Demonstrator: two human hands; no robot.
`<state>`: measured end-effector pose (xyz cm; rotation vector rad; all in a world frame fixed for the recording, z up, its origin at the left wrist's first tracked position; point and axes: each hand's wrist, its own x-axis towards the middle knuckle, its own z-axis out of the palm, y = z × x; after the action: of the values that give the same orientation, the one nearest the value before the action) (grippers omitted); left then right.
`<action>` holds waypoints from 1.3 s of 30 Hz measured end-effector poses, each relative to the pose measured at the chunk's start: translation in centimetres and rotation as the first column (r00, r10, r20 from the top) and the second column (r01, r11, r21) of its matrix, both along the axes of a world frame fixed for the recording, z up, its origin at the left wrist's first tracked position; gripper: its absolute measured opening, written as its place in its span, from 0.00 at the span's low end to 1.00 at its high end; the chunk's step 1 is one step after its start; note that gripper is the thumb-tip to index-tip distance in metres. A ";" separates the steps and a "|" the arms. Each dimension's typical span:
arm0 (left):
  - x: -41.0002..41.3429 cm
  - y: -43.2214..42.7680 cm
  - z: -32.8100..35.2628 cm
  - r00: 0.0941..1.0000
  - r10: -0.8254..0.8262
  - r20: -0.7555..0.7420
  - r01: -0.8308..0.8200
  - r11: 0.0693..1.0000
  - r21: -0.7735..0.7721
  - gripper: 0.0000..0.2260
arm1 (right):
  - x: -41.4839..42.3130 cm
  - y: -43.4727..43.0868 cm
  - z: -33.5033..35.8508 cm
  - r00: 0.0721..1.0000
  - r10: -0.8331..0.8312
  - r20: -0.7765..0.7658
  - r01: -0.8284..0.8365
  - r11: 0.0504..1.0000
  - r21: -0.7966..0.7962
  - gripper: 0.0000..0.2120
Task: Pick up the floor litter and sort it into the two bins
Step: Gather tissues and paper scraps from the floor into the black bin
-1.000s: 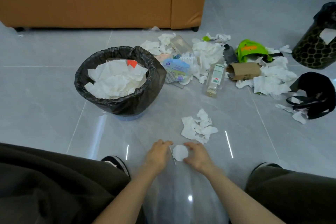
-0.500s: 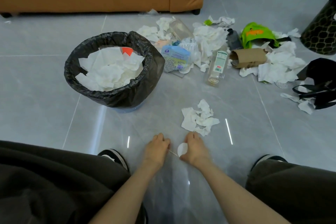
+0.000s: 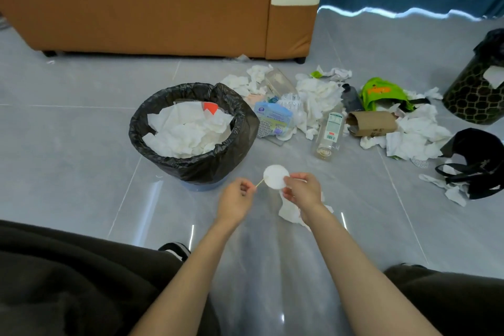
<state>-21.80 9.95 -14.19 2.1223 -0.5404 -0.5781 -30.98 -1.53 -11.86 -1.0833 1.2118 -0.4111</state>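
White pad [image 3: 275, 183]: round and thin, pinched at its right edge by thumb and fingers of the right hand [image 3: 301, 189], held off the floor just in front of the near bin.
Stick [image 3: 259, 183]: pale and slim, pinched by the left hand [image 3: 236, 200], its far tip pointing at the pad; I cannot tell whether they touch.
Near bin [image 3: 240, 142]: black liner, heaped with white tissue almost to the rim, just beyond both hands.
Far bin [image 3: 474, 95]: dark with a honeycomb pattern, well apart at the right edge.
Floor litter: crumpled tissue [image 3: 290, 213] beneath the right wrist; further off a clear bottle [image 3: 328, 133], a cardboard piece [image 3: 372, 123] and a green bag [image 3: 381, 93] lie between the 2 bins.
Step in hand: probably carrying both small pieces to a bin.
Risk 1: the pad is light and held by 1 edge, so a loose pinch or an early toss could drop it short onto the floor.
Risk 2: the heap is high, so pad or stick may slide off and over the rim.
Risk 3: mis-sorting, if the 2 pieces belong in different bins.
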 end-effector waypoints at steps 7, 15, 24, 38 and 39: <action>4.6 0.5 10.4 0.960 0.247 0.135 -0.187 0.918 -0.350 0.02 | 7.3 1.1 9.4 0.968 0.106 0.229 -0.074 0.987 -0.146 0.07; 9.7 3.0 10.3 0.949 0.279 0.147 -0.244 0.945 -0.218 0.14 | 11.7 3.5 11.3 0.926 0.340 0.166 -0.297 0.925 -0.237 0.15; 5.2 0.8 9.0 0.960 0.120 0.252 -0.034 0.946 -0.322 0.15 | 4.8 -0.8 4.4 0.993 0.113 0.022 -0.105 0.969 -0.222 0.14; -4.8 -3.7 -3.5 0.887 -0.448 0.111 0.424 0.886 0.185 0.20 | -8.1 -4.0 -6.6 0.634 0.381 -0.673 -0.639 0.748 -0.180 0.28; -5.0 -3.8 -4.2 0.880 -0.466 0.096 0.439 0.873 0.212 0.21 | -8.0 -3.9 -6.9 0.618 0.409 -0.671 -0.671 0.720 -0.179 0.31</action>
<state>-26.79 6.19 -18.42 2.2299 -1.1282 -0.7612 -39.00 -5.43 -18.75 -2.0076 1.2543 0.2102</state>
